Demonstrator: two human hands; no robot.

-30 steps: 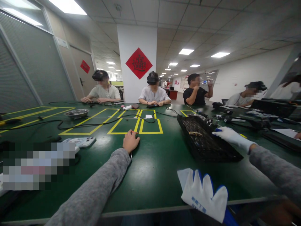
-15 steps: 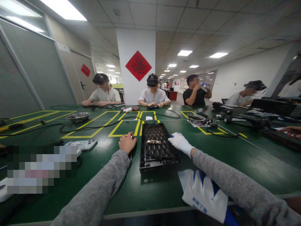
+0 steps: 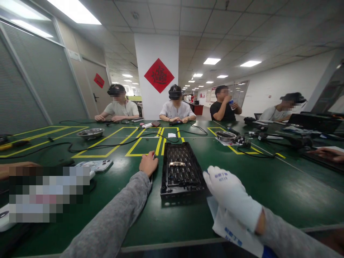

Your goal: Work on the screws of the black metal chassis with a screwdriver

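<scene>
My bare left hand (image 3: 148, 165) is closed around a thin metal-shafted tool (image 3: 152, 178), mostly hidden by the fingers, with its shaft pointing back toward me. Just right of it lies a black plastic housing (image 3: 182, 191), an open shallow case with rows of small dark parts inside. A gold-coloured metal strip (image 3: 176, 164) sits across the inside of the housing. My right hand (image 3: 227, 190), in a white work glove, is by the housing's near right corner, its fingers stretched toward it; whether they touch is unclear. Under this hand lies a loose white-and-blue glove (image 3: 228, 229), partly covered.
A phone (image 3: 100, 165) and a blurred-out pale object (image 3: 48, 193) lie at left, beside another person's hand (image 3: 20, 168). Metal bowls stand at the back left (image 3: 90, 133) and right (image 3: 225, 136). A black cable (image 3: 88, 150) crosses the table. Several people sit opposite.
The black housing came from the right to the middle, beside my left hand, with my right hand on it. My right hand then drew back toward me, over the loose glove.
</scene>
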